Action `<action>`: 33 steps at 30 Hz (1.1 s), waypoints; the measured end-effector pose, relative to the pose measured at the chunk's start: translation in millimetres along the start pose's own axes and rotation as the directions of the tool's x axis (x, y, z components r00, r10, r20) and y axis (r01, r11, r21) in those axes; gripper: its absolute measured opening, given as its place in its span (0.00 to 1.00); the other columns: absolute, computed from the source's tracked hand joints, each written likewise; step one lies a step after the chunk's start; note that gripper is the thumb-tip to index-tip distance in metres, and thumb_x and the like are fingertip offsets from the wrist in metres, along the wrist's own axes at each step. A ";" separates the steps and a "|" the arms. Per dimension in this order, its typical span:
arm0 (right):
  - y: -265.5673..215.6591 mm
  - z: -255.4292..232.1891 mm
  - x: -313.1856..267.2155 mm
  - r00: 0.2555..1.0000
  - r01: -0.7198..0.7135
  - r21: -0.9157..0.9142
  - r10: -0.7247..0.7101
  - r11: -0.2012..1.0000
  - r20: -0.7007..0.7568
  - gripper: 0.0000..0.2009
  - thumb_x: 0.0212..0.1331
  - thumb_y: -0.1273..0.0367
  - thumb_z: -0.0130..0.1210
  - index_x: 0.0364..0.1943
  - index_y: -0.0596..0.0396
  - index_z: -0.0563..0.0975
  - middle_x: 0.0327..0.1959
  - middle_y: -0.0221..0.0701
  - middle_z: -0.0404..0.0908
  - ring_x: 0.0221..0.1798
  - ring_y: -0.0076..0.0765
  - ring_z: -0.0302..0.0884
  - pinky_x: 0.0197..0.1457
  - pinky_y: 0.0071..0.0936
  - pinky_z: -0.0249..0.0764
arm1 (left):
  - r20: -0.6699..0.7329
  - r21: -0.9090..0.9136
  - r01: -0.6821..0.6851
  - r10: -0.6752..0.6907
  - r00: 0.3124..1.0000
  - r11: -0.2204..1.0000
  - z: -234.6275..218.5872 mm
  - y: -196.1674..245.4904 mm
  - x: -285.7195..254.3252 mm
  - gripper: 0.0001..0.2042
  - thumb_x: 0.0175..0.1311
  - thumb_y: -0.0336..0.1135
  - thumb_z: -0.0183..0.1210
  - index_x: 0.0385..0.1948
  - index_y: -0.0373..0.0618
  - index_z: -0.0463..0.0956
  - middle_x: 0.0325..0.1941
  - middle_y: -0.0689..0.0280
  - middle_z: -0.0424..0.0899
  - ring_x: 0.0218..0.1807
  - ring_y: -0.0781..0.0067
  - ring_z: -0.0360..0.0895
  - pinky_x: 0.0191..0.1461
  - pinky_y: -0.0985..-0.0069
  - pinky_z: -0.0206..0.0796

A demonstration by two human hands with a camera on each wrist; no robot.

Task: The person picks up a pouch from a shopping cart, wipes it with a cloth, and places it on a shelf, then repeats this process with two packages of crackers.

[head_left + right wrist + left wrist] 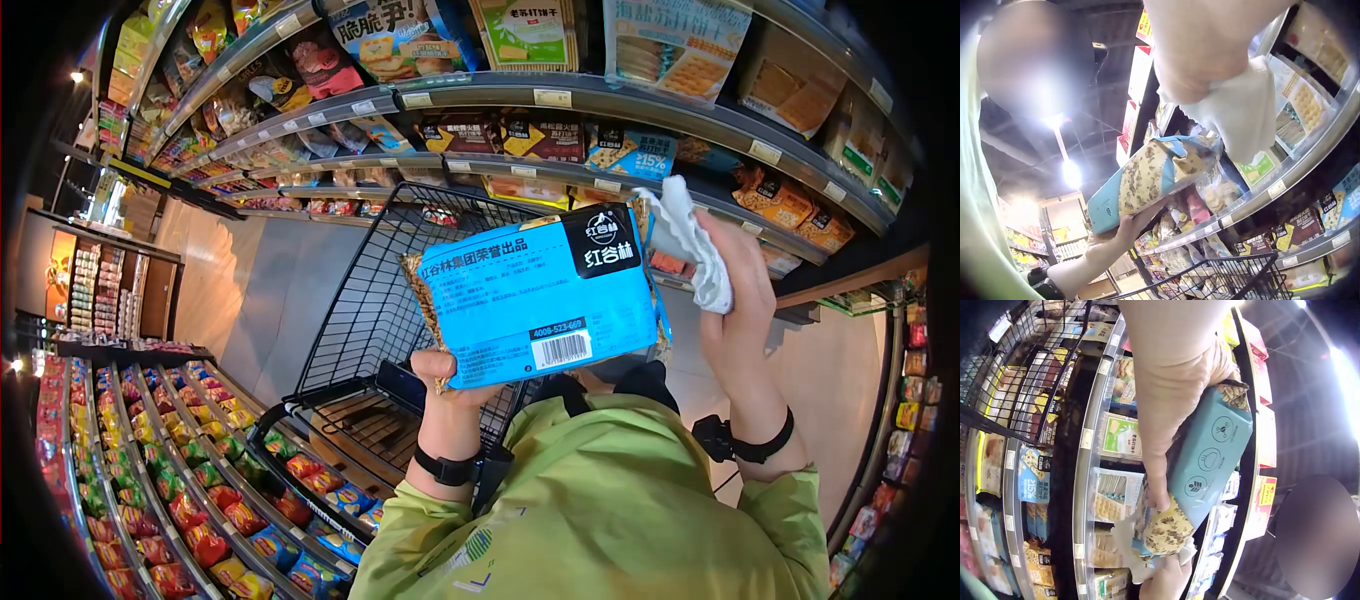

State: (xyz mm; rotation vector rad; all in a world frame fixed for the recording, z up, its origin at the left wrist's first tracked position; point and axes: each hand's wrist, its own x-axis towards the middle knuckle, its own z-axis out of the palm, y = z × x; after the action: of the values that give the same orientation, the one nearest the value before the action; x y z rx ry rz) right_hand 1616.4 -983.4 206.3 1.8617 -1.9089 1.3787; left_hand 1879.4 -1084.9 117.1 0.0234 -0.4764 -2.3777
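A blue snack packet (545, 296) with a barcode and a black corner label is held up in front of the shelves. My left hand (448, 385) grips its lower left end; in the left wrist view the fingers (1155, 487) curl round the blue packet (1207, 459). My right hand (735, 300) is raised at the packet's right end and holds a white cloth (695, 245) against it. From the right wrist, the cloth (1241, 109) hangs below the palm, with the packet (1147, 178) beyond it.
A black wire shopping cart (385, 330) stands just ahead of me. Snack shelves (600, 110) rise in front and lower racks of packets (190, 500) run along the left. The aisle floor (270, 290) opens to the left.
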 end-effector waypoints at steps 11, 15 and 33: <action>-28.8 18.2 14.3 0.849 0.325 -0.127 -0.230 0.937 0.477 0.26 0.41 0.63 0.62 0.50 0.49 0.73 0.48 0.30 0.72 0.45 0.39 0.66 0.49 0.36 0.60 | -0.121 -0.048 0.155 -0.160 0.980 0.987 30.4 -9.5 7.6 0.42 0.36 0.32 0.60 0.62 0.36 0.55 0.61 0.49 0.65 0.60 0.47 0.66 0.62 0.49 0.58; -18.1 26.6 14.8 0.843 0.346 -0.036 -0.294 0.937 0.450 0.30 0.32 0.67 0.65 0.49 0.48 0.72 0.46 0.27 0.71 0.44 0.35 0.66 0.47 0.34 0.60 | -0.076 -0.010 0.201 -0.202 0.977 0.979 17.9 -9.3 -0.2 0.41 0.37 0.31 0.59 0.61 0.35 0.55 0.61 0.50 0.65 0.62 0.48 0.64 0.64 0.50 0.55; -8.7 34.8 34.1 0.807 0.114 0.256 -0.240 0.960 0.539 0.07 0.50 0.67 0.57 0.24 0.55 0.74 0.28 0.33 0.72 0.36 0.41 0.70 0.40 0.36 0.63 | -0.086 -0.062 0.294 -0.298 0.951 0.954 35.9 -18.3 10.6 0.45 0.33 0.34 0.59 0.64 0.37 0.51 0.62 0.46 0.61 0.61 0.40 0.63 0.54 0.41 0.65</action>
State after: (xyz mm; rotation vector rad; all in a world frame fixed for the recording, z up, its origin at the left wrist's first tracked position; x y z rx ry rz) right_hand 1632.8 -1029.6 213.2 2.7288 -1.7798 1.0772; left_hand 1854.4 -1067.3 145.5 0.1972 -0.3925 -2.6674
